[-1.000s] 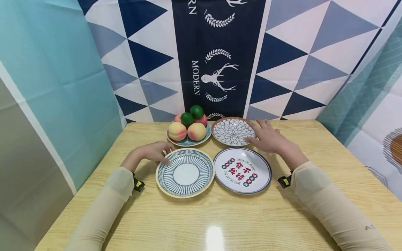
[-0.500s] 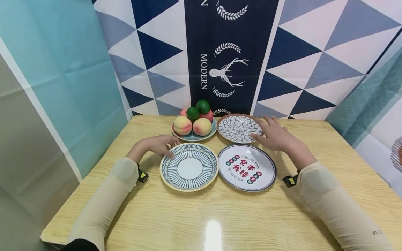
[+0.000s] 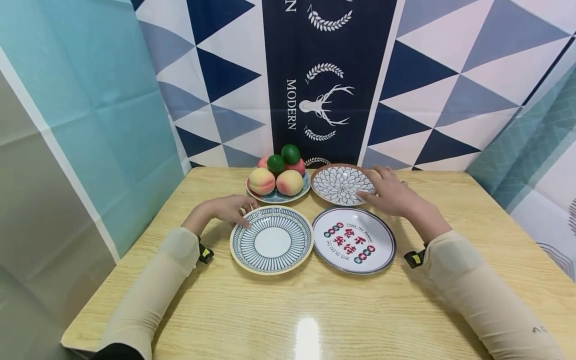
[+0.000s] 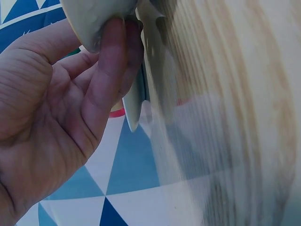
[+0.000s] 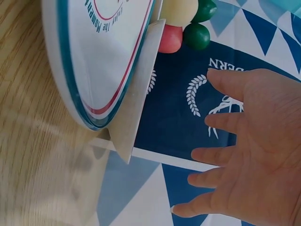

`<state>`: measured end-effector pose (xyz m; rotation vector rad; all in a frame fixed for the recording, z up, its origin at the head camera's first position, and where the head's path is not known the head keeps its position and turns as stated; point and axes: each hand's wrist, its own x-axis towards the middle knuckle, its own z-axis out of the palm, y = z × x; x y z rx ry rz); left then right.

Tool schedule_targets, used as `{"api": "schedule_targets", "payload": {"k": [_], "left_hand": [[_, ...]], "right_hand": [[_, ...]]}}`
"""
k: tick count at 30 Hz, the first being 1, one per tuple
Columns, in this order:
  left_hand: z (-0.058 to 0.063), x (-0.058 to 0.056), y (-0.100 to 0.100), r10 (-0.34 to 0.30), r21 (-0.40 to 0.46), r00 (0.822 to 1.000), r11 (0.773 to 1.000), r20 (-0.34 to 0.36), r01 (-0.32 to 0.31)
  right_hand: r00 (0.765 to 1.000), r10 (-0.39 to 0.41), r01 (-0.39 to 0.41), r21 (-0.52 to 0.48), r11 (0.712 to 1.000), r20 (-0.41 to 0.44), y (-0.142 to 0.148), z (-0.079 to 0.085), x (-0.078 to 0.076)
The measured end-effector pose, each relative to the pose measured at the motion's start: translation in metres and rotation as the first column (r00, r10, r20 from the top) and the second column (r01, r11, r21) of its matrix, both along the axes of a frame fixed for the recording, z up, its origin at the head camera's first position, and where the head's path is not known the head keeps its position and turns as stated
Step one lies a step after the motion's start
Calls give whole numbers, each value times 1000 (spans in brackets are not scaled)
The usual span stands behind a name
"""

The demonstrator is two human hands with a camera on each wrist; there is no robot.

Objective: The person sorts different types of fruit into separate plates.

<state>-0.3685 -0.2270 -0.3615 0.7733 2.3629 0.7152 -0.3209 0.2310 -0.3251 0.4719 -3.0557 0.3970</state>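
My left hand (image 3: pixel 230 209) pinches the left rim of a blue-and-white striped plate (image 3: pixel 272 242), thumb over the edge. In the left wrist view, the fingers (image 4: pixel 110 70) curl against the pale underside of that plate (image 4: pixel 94 21). At the back right, my right hand (image 3: pixel 390 194) hovers by the right edge of a brown-rimmed flower-patterned plate (image 3: pixel 339 185). Its fingers (image 5: pixel 209 178) are spread and hold nothing in the right wrist view. In front of it lies a white plate with red lettering (image 3: pixel 354 262).
A blue plate (image 3: pixel 288 198) at the back left bears several peaches (image 3: pixel 290 183) and two green fruits (image 3: pixel 290 154). Behind the wooden table (image 3: pixel 252 315) hangs a patterned cloth (image 3: pixel 324 90). The plates stand close together.
The head view has shifted slightly, so everything sits a little differently in the frame. Both hands keep their places at the plates, and the plates themselves have not visibly moved.
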Motion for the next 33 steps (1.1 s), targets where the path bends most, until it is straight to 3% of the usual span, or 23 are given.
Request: {"api": "schedule_targets", "payload": {"k": [33], "left_hand": [[0, 3, 1, 23, -13, 1000, 1000, 13, -23]], "right_hand": [[1000, 29, -29, 5, 1000, -8, -4, -6, -5]]}}
